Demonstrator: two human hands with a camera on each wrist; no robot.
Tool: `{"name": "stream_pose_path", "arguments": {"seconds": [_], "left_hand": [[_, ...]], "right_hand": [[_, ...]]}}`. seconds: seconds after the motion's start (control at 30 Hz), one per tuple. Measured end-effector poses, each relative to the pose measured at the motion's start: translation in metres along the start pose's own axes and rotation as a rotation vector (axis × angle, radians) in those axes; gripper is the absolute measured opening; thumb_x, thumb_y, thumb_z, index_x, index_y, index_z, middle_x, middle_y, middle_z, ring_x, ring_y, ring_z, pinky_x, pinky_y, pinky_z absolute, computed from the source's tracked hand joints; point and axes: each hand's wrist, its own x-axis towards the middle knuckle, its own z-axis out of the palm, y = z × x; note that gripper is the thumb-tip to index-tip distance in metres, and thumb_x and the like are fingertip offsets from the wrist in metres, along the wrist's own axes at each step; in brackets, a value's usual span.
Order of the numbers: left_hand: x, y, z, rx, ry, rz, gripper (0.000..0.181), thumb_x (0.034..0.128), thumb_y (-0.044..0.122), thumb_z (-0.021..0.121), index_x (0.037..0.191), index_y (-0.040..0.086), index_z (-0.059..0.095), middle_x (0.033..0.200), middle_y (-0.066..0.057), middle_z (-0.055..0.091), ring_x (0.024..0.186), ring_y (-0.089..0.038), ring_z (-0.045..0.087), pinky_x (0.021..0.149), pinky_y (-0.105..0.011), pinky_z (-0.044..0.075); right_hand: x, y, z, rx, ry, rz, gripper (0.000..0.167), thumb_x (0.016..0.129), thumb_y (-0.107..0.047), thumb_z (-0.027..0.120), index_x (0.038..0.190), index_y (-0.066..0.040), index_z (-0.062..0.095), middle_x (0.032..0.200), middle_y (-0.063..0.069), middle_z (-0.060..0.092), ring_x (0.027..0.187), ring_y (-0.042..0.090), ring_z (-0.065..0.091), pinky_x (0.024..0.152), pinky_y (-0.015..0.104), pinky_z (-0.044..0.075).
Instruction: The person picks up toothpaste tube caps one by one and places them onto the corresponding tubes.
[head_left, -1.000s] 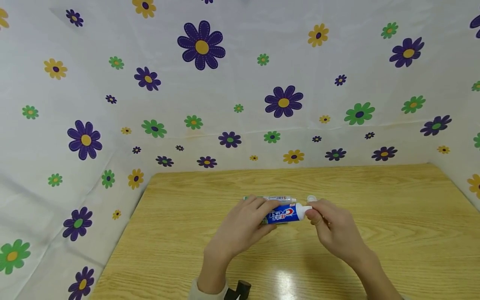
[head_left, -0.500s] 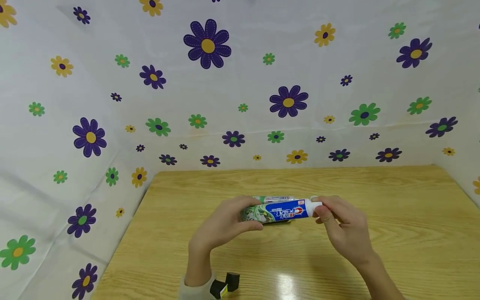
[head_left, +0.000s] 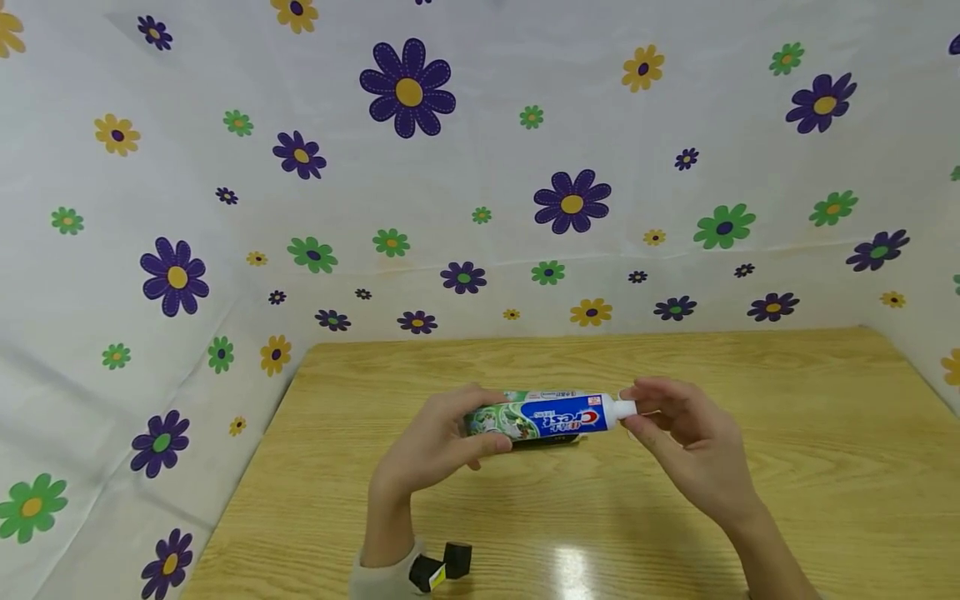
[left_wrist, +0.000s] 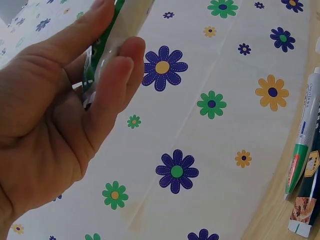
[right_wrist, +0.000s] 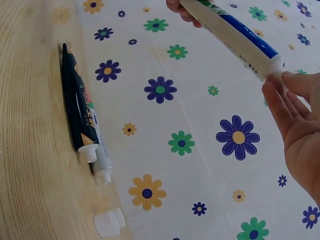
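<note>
My left hand [head_left: 427,450] grips the tail end of a blue, green and white Crest toothpaste tube [head_left: 558,418], held level above the table. At its other end is a white cap [head_left: 624,409], with the thumb and fingertips of my right hand [head_left: 697,446] around it. In the right wrist view those fingertips pinch this end and partly hide it. Behind and below the held tube lie a dark toothpaste tube [right_wrist: 75,107] and a silver-and-green tube [right_wrist: 103,157], side by side. The held tube covers most of both in the head view.
White cap-like pieces [right_wrist: 107,223] lie on the wood-grain table [head_left: 750,392] beyond the lying tubes' nozzle ends. A flower-printed white sheet [head_left: 480,150] rises behind and beside the table. A black device [head_left: 442,567] sits at the left sleeve.
My left hand has shifted left along the Crest tube to its tail, baring more of the label. My right hand stays at the cap, with its fingers now more spread.
</note>
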Motion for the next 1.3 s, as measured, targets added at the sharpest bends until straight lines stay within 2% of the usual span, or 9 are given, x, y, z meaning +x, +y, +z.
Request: {"name": "stream_pose_path", "arguments": {"seconds": [0.07, 0.3, 0.5, 0.63, 0.77, 0.9, 1.0, 1.17, 1.3], "left_hand": [[0.000, 0.000, -0.001, -0.009, 0.007, -0.006, 0.040, 0.0913, 0.009, 0.071, 0.130, 0.001, 0.062, 0.113, -0.014, 0.064, 0.071, -0.012, 0.062, 0.051, -0.035, 0.057], [0.000, -0.002, -0.001, 0.015, 0.020, -0.010, 0.039, 0.0898, 0.010, 0.073, 0.127, 0.003, 0.064, 0.109, -0.010, 0.063, 0.071, -0.014, 0.058, 0.053, -0.031, 0.055], [-0.001, -0.003, -0.003, 0.021, 0.044, 0.002, 0.037, 0.0880, 0.008, 0.075, 0.124, 0.004, 0.067, 0.108, -0.008, 0.064, 0.068, -0.012, 0.057, 0.052, -0.029, 0.053], [-0.002, -0.001, -0.005, 0.028, 0.054, 0.005, 0.037, 0.0865, 0.008, 0.076, 0.122, 0.005, 0.068, 0.108, -0.008, 0.065, 0.069, -0.013, 0.058, 0.052, -0.029, 0.054], [-0.001, 0.002, -0.003, 0.063, 0.065, 0.009, 0.037, 0.0854, 0.009, 0.077, 0.121, 0.004, 0.069, 0.104, -0.008, 0.066, 0.066, -0.012, 0.058, 0.053, -0.028, 0.053], [0.002, 0.005, 0.002, 0.180, 0.087, 0.049, 0.037, 0.0853, 0.014, 0.077, 0.120, 0.004, 0.069, 0.102, -0.006, 0.067, 0.071, -0.009, 0.057, 0.059, -0.024, 0.052], [0.005, 0.008, 0.005, 0.268, 0.099, 0.075, 0.037, 0.0856, 0.016, 0.077, 0.120, 0.004, 0.070, 0.102, -0.004, 0.067, 0.076, -0.008, 0.056, 0.063, -0.022, 0.051], [0.004, 0.011, 0.006, 0.288, 0.085, 0.070, 0.039, 0.0828, 0.013, 0.079, 0.119, 0.001, 0.069, 0.098, -0.006, 0.066, 0.067, -0.003, 0.056, 0.058, -0.021, 0.051], [0.005, 0.014, 0.009, 0.302, 0.044, 0.065, 0.040, 0.0840, 0.016, 0.078, 0.119, -0.001, 0.069, 0.099, -0.009, 0.066, 0.063, 0.001, 0.057, 0.058, -0.020, 0.052]], "right_hand": [[0.001, 0.001, 0.001, -0.032, -0.018, -0.010, 0.037, 0.084, 0.022, 0.063, 0.120, 0.018, 0.057, 0.111, 0.012, 0.069, 0.094, 0.012, 0.068, 0.075, 0.019, 0.056], [0.001, -0.001, 0.002, -0.264, -0.072, 0.027, 0.035, 0.078, 0.027, 0.065, 0.109, 0.011, 0.066, 0.095, 0.015, 0.070, 0.082, 0.005, 0.069, 0.072, 0.019, 0.057], [0.000, 0.000, 0.004, -0.204, -0.114, -0.042, 0.028, 0.084, 0.020, 0.065, 0.110, 0.009, 0.066, 0.088, 0.010, 0.068, 0.071, 0.009, 0.066, 0.065, 0.019, 0.056], [-0.001, -0.001, 0.006, -0.214, -0.124, -0.025, 0.028, 0.083, 0.020, 0.066, 0.109, 0.008, 0.067, 0.086, 0.009, 0.067, 0.069, 0.007, 0.063, 0.064, 0.018, 0.056], [-0.003, 0.002, 0.009, -0.261, -0.085, -0.008, 0.026, 0.082, 0.021, 0.066, 0.105, 0.009, 0.068, 0.083, 0.013, 0.067, 0.066, 0.007, 0.063, 0.061, 0.017, 0.055], [-0.004, 0.008, 0.011, -0.378, -0.034, -0.073, 0.013, 0.092, 0.002, 0.063, 0.102, 0.009, 0.069, 0.077, 0.012, 0.066, 0.059, 0.009, 0.062, 0.056, 0.015, 0.052], [-0.005, 0.014, 0.011, -0.494, -0.036, -0.143, 0.028, 0.098, -0.016, 0.055, 0.101, 0.009, 0.068, 0.073, 0.008, 0.064, 0.056, 0.009, 0.059, 0.054, 0.012, 0.049], [-0.005, 0.019, 0.002, -0.606, -0.152, -0.203, 0.040, 0.104, -0.029, 0.042, 0.103, 0.005, 0.064, 0.078, 0.002, 0.057, 0.062, 0.005, 0.049, 0.055, 0.010, 0.041], [-0.006, 0.018, -0.007, -0.653, -0.248, -0.176, 0.039, 0.106, -0.032, 0.035, 0.103, -0.002, 0.060, 0.081, -0.005, 0.050, 0.069, 0.003, 0.041, 0.059, 0.013, 0.036]]}}
